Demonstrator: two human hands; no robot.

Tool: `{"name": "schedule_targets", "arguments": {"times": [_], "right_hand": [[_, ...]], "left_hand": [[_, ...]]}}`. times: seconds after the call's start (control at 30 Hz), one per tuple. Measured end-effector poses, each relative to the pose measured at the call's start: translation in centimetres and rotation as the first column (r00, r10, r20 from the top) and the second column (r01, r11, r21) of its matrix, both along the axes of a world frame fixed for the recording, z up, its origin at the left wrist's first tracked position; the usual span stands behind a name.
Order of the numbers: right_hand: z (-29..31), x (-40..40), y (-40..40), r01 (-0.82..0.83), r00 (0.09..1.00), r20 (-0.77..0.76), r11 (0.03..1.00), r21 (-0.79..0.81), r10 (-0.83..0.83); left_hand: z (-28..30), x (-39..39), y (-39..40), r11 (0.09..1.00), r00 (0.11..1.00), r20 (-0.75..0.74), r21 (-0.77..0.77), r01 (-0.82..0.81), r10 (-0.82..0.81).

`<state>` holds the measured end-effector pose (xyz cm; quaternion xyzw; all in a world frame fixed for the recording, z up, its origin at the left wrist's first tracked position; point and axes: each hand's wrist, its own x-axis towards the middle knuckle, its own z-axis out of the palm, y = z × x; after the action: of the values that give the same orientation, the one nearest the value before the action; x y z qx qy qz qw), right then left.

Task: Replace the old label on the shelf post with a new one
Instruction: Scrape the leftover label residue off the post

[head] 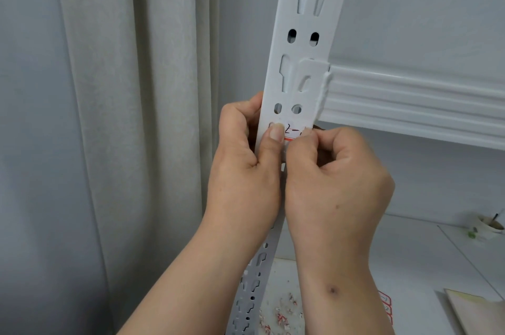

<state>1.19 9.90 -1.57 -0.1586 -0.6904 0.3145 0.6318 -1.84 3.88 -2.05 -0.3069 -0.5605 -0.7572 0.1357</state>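
White perforated shelf post (300, 66), rising from lower centre to the top edge and leaning slightly right; a ribbed white shelf beam (410, 99) hooks into its right edge and runs off to the right. Open room lies left of the post, before the pale curtain (123, 116), and under the beam. One label (293, 133), white with handwritten marks and a red lower band, sits on the post face just below a pair of small holes, largely covered by fingers. Two hands work at it. The left hand (246, 162) wraps the post's left edge, its thumb pressed flat on the label's left end. The right hand (336, 170) has its fingers curled, and thumb and forefinger tips meet at the label's right end; whether they pinch it or only press it cannot be told. Both forearms cross in front of the lower post and hide it. Below lie many small red-and-white paper scraps (281, 312) on a white shelf surface (410, 266), a sheet of red-edged labels (385, 304) beside the right wrist, a pale flat board (475, 312) at lower right, and one small cup (490, 224) far right.
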Motion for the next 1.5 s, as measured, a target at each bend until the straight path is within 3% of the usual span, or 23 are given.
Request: {"name": "schedule_targets", "arguments": {"times": [0.37,0.67,0.93,1.33,1.5], "right_hand": [[-0.2,-0.7,-0.1,0.053,0.996,-0.070,0.998,0.041,-0.050],[-1.0,0.0,-0.1,-0.116,0.993,-0.049,0.989,-0.091,0.112],[-0.3,0.0,-0.1,-0.055,0.999,-0.006,0.997,-0.051,0.054],[-0.5,-0.6,0.0,0.049,0.996,-0.076,0.997,0.053,-0.045],[-1.2,-0.1,0.0,-0.083,0.993,-0.088,0.995,-0.049,0.078]], "left_hand": [[0.1,-0.1,-0.1,1.000,1.000,0.002,-0.014,0.007,-0.007],[0.1,0.0,-0.2,1.000,1.000,0.001,-0.019,0.004,-0.004],[0.1,0.1,-0.1,1.000,1.000,0.005,-0.012,0.012,-0.012],[0.0,0.1,-0.1,1.000,1.000,0.002,-0.014,-0.006,0.006],[0.0,0.0,-0.1,1.000,1.000,0.002,-0.018,0.007,-0.007]]}}
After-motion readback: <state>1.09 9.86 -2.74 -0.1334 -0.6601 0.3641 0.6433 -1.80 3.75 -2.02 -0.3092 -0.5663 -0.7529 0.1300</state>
